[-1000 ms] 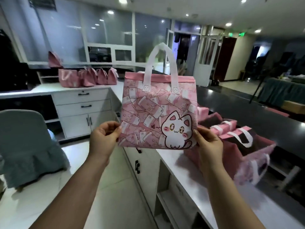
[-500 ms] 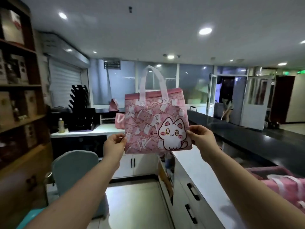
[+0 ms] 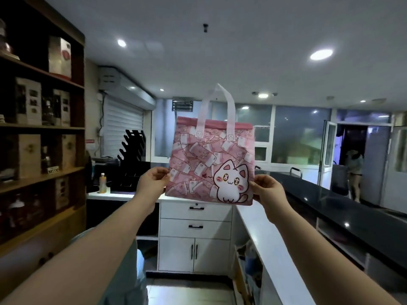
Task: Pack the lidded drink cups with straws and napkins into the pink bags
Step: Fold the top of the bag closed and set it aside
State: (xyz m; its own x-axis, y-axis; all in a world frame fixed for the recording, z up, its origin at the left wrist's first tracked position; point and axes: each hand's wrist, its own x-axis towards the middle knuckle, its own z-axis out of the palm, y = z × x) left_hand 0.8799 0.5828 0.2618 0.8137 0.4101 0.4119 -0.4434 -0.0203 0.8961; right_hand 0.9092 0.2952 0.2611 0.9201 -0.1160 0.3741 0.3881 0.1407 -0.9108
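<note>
Fingers on both hands are pinched nearly closed on fabric: left hand (image 3: 152, 183) nips the lower left edge of the pink bag (image 3: 211, 161), right hand (image 3: 267, 190) nips the lower right corner, just beside the cat print (image 3: 231, 183). Thumbs sit on the near face; fingers behind the cloth are hidden, so how much material they take up I can't tell. Between the two pinches the bag hangs upright in the air, front panel flat and facing the camera, top edge level, white handles (image 3: 217, 111) standing up above it. It looks flat, so my read is empty, though the inside isn't visible. Below the right hand runs the white counter (image 3: 264, 234); under and beyond the left hand are white drawers (image 3: 196, 216); further out left, a wooden shelf (image 3: 41, 128) with boxes. No cups, straws or napkins in view. Step, as I judge it: picking and presenting a bag, before any loading. Next move probably needs the bag stood on the counter and the mouth spread open, which means regripping from the bottom corners to the top rim. Risk: thin fabric flops shut when released.
</note>
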